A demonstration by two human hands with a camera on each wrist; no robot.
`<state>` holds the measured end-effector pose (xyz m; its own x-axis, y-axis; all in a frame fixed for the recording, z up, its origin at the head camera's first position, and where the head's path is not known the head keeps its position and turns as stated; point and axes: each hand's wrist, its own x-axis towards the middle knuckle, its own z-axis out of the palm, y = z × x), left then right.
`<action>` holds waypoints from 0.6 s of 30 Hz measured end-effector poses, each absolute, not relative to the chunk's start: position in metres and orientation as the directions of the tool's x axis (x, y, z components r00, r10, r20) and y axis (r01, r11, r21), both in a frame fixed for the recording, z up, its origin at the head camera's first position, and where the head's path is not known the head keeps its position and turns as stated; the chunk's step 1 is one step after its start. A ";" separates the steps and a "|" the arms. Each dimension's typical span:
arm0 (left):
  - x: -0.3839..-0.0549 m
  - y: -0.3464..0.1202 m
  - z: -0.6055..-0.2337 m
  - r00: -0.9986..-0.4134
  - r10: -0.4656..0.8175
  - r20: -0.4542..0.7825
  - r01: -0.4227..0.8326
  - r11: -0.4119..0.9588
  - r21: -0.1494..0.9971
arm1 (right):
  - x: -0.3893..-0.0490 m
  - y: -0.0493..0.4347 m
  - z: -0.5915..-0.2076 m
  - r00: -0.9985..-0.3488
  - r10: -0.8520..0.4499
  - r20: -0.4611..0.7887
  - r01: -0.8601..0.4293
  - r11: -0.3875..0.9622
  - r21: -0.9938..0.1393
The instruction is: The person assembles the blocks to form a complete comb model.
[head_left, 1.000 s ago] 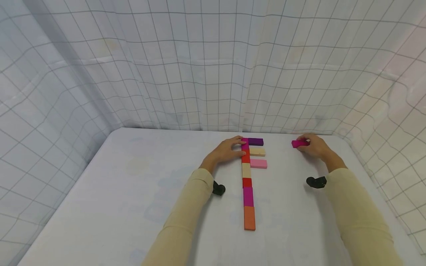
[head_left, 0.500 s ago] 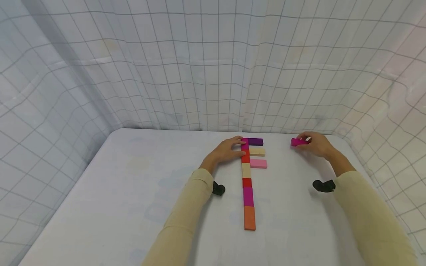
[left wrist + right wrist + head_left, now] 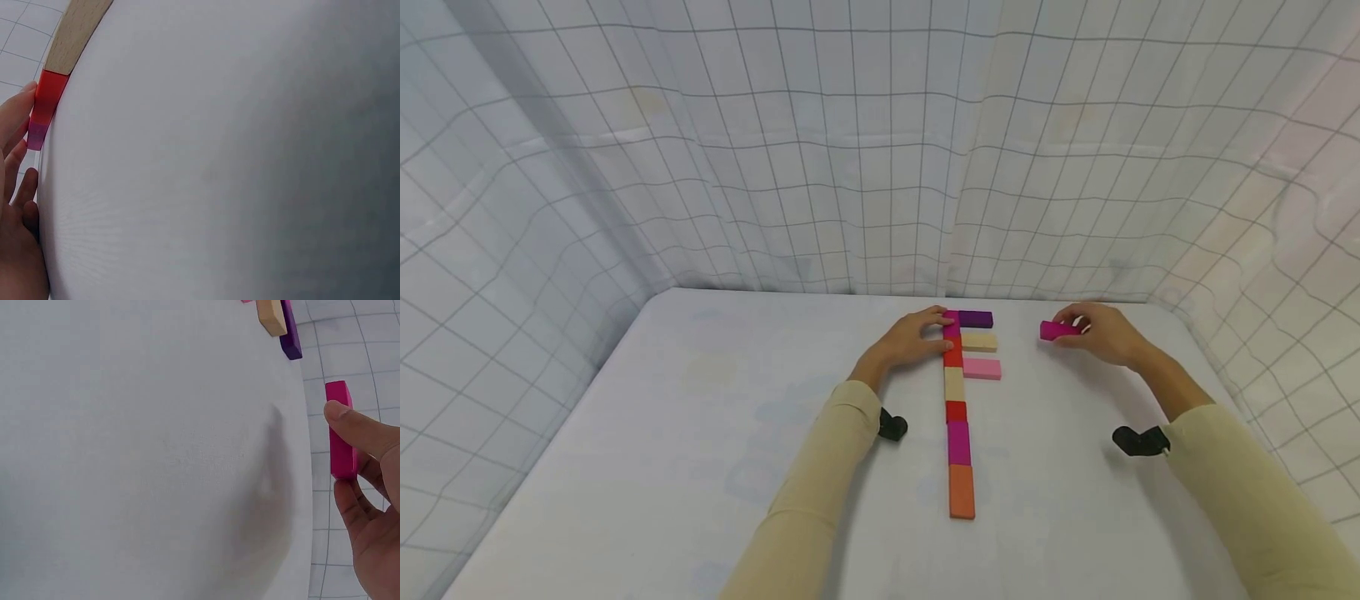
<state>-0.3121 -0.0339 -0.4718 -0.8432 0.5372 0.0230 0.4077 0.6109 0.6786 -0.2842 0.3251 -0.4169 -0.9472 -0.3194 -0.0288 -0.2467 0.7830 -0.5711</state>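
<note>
My right hand (image 3: 1105, 333) pinches a magenta block (image 3: 340, 434) between thumb and fingers, above the table at the back right. My left hand (image 3: 910, 340) rests at the far end of a column of blocks laid end to end. Its fingertips touch a magenta block (image 3: 952, 323) and the red block (image 3: 953, 357) below it. Further down come a plain wood block (image 3: 954, 384), a small red block (image 3: 957, 412), a magenta-purple block (image 3: 958, 442) and an orange block (image 3: 962, 492). Sticking out right from the column are a purple block (image 3: 976, 319), a wooden block (image 3: 980, 342) and a pink block (image 3: 982, 368).
The white table (image 3: 737, 433) ends at the back against a white curtain (image 3: 880, 167) with a grid pattern, which also hangs on both sides. A black wrist piece (image 3: 892, 427) shows by the left sleeve, and another black wrist piece (image 3: 1141, 442) by the right.
My right hand has moved slightly left with the magenta block, while its forearm has swung outward to the right. The left hand and the laid blocks stay where they were.
</note>
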 end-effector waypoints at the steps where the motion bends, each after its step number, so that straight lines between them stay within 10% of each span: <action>1: -0.312 -0.034 -0.472 -0.842 0.538 0.024 0.409 0.611 0.678 | -0.283 0.324 -0.417 -0.945 -0.327 -0.028 -0.253 0.782 -0.570; 18: -0.312 -0.034 -0.472 -0.839 0.544 0.024 0.406 0.594 0.694 | -0.263 0.289 -0.428 -0.884 -0.467 0.030 -0.396 0.713 -0.579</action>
<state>-0.3124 -0.0336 -0.4723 -0.8387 0.5440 0.0244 0.4058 0.5944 0.6943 -0.2626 0.2892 -0.4280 -0.8836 -0.4673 0.0296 -0.3963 0.7129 -0.5786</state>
